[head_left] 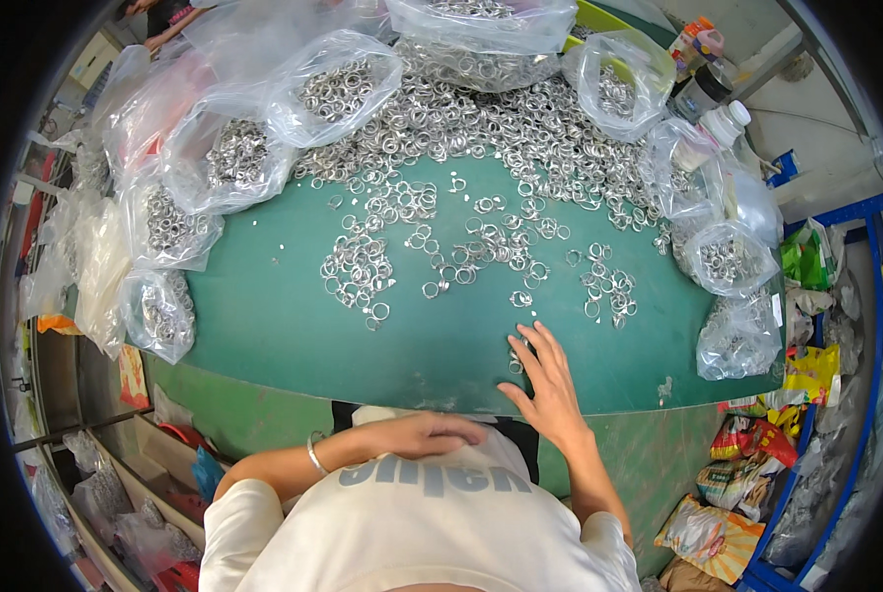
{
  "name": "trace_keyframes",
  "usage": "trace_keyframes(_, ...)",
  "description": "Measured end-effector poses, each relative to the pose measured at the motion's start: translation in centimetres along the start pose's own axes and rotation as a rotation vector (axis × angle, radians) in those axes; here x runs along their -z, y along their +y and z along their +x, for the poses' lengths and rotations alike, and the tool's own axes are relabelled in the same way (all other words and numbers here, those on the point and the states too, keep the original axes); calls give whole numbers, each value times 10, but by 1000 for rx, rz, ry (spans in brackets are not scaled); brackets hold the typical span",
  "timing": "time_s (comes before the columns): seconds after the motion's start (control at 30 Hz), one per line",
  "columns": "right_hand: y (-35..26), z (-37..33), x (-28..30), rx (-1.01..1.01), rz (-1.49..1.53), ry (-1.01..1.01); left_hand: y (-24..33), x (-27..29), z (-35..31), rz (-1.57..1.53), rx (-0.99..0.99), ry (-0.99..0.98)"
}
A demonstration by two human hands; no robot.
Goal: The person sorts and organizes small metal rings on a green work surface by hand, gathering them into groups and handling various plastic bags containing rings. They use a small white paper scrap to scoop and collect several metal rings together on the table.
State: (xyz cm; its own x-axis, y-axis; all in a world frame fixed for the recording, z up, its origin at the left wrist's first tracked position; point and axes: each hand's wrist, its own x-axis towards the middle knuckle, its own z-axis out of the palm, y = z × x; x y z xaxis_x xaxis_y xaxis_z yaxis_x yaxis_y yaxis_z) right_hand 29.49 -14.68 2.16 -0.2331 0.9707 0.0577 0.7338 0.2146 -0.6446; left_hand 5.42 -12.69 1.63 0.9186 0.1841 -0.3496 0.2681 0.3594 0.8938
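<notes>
Many silver-coloured rings (pixel 451 118) are heaped across the far side of the green table (pixel 274 326). Smaller groups lie nearer: a cluster of rings (pixel 358 266) left of centre, a scattered group (pixel 491 247) in the middle and another small pile (pixel 607 286) to the right. My right hand (pixel 545 390) is over the table near its front edge, fingers spread and thumb apart. A few rings (pixel 515 361) lie beside and partly under its fingers. My left hand (pixel 430 434) rests against my body below the table edge, fingers loosely stretched and holding nothing visible.
Clear plastic bags of rings, such as one bag (pixel 333 89) at the far left and another (pixel 730 259) at the right, line the table. Bottles (pixel 724 123) stand at the far right. Blue shelving (pixel 871 326) holds colourful packets. Open compartments (pixel 146 464) are at lower left. Another person (pixel 165 18) is far left.
</notes>
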Motion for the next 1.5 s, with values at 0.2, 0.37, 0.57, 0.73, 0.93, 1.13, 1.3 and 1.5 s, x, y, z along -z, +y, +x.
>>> trace_keyframes(0.2,-15,-2,-17,44,78,3,-44,-7,-3,-932,65,-28)
trace_keyframes(0.37,-37,-15,-48,194,142,-35,-99,-11,37,-1553,-264,-374)
trace_keyframes(0.57,-55,-34,-64,335,456,-177,-73,-8,25,-1676,-83,-195)
trace_keyframes(0.73,-56,-36,-60,200,635,6,-81,-10,18,-1448,14,188)
trace_keyframes(0.93,-47,-26,-47,-137,818,334,-56,14,-39,-962,206,69)
trace_keyframes(1.13,-77,7,-54,-439,1387,424,18,-15,13,-706,-408,710)
trace_keyframes(1.3,-62,43,-67,-770,2154,429,46,-14,65,9,-600,1035)
trace_keyframes(1.5,-34,57,-41,-746,2112,309,70,13,62,452,-837,1048)
